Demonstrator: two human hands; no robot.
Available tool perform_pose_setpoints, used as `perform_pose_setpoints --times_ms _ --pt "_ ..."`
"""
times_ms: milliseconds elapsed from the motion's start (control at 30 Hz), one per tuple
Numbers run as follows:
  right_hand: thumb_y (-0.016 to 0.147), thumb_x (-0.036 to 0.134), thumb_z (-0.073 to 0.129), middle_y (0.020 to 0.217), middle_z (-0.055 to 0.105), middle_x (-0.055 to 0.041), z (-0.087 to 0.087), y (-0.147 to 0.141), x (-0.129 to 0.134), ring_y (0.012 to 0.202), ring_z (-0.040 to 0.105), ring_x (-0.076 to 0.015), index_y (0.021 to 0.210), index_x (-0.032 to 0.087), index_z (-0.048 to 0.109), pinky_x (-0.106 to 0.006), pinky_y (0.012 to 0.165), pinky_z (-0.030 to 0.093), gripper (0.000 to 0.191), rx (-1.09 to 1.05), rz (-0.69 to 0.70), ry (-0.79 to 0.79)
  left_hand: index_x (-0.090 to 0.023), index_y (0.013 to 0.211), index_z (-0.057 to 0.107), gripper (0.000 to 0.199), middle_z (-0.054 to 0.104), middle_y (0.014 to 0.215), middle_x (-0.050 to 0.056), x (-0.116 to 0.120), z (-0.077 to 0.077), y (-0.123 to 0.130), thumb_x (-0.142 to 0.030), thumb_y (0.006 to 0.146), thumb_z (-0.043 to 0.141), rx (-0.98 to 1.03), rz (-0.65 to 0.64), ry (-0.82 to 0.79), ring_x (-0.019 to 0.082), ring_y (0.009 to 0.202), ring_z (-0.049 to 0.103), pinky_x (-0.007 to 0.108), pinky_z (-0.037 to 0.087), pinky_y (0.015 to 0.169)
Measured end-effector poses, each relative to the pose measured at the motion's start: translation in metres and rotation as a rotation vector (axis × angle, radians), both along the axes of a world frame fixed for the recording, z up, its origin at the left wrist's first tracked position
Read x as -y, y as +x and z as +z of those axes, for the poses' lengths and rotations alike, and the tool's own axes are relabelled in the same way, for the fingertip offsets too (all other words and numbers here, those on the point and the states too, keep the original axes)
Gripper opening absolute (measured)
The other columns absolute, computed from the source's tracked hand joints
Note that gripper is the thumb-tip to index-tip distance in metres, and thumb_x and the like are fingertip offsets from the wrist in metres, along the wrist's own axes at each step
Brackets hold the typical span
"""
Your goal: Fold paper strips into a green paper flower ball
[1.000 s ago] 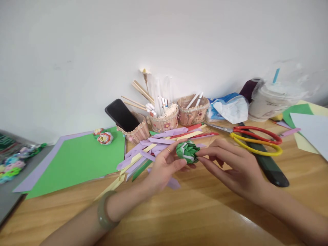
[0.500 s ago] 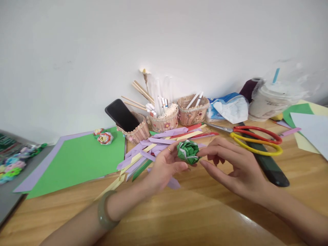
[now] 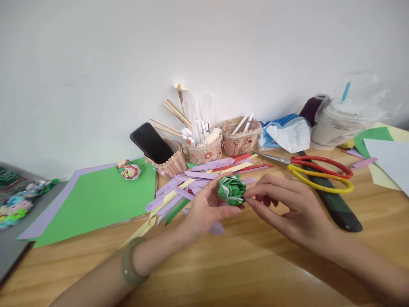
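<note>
A folded paper flower (image 3: 231, 189), green with white edges, is held above the table between my two hands. My left hand (image 3: 206, 209) is closed around its left side and underside, thumb along the front. At its lower right edge, my right hand (image 3: 284, 204) pinches with thumb and forefinger; the other fingers curl behind. Just beyond the hands lies a pile of folded paper strips (image 3: 194, 181) in purple, yellow, red and green. Two small multicoloured paper flowers (image 3: 131, 172) rest on a green paper sheet (image 3: 96, 204) to the left.
Scissors (image 3: 319, 172) with red and yellow handles lie across a black bar-shaped object (image 3: 338, 209) at right. Along the wall stand stick baskets (image 3: 241, 138), a phone (image 3: 151, 143) in one, a tissue pack (image 3: 284, 132) and a bagged cup (image 3: 335, 123). Paper sheets (image 3: 386, 160) lie far right.
The green flower has tilted and shifted slightly left in my left hand. My right thumb and forefinger have moved left and come together at the flower's lower edge.
</note>
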State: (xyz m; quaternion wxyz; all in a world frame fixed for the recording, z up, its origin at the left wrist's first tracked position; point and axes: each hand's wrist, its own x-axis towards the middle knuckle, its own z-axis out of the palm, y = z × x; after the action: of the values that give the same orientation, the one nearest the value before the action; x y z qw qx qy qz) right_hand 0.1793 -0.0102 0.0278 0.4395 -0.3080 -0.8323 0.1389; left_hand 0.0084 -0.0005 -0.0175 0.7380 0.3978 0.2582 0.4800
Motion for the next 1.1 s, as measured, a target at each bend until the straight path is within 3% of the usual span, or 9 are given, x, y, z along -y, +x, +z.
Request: perform_pose_setpoints --times_ms 333,800,1100 --pt "0.08 0.008 0.054 0.071 0.057 -0.003 -0.0027 -0.0008 0.0022 0.057 0.053 -0.0097 0.092 0.017 0.06 -0.021 0.049 0.047 0.016 0.07 -0.038 0.072 -0.023 0.111 0.056 0.061 0.063 0.102 0.002 0.0017 0.0015 -0.0005 -0.01 0.055 0.077 -0.114 0.064 0.045 0.017 0.09 0.059 0.03 0.046 0.081" --pt "0.079 0.008 0.053 0.065 0.061 -0.0031 -0.0021 0.0022 -0.0005 0.053 0.053 -0.0094 0.076 0.015 0.062 -0.019 0.047 0.044 0.012 0.131 -0.023 0.034 -0.025 0.122 0.051 0.069 0.062 0.101 0.004 0.0029 0.0022 -0.0016 -0.012 0.058 0.074 -0.223 -0.032 0.068 0.019 0.094 0.057 0.031 0.045 0.08" --pt "0.079 0.012 0.054 0.066 0.061 -0.0008 -0.009 0.0047 -0.0039 0.055 0.054 -0.0101 0.077 0.018 0.06 -0.021 0.049 0.039 0.01 0.269 -0.084 0.191 -0.026 0.123 0.051 0.074 0.062 0.106 0.004 0.0017 0.0018 -0.0021 -0.012 0.055 0.077 -0.217 -0.046 0.019 0.02 0.094 0.057 0.033 0.044 0.083"
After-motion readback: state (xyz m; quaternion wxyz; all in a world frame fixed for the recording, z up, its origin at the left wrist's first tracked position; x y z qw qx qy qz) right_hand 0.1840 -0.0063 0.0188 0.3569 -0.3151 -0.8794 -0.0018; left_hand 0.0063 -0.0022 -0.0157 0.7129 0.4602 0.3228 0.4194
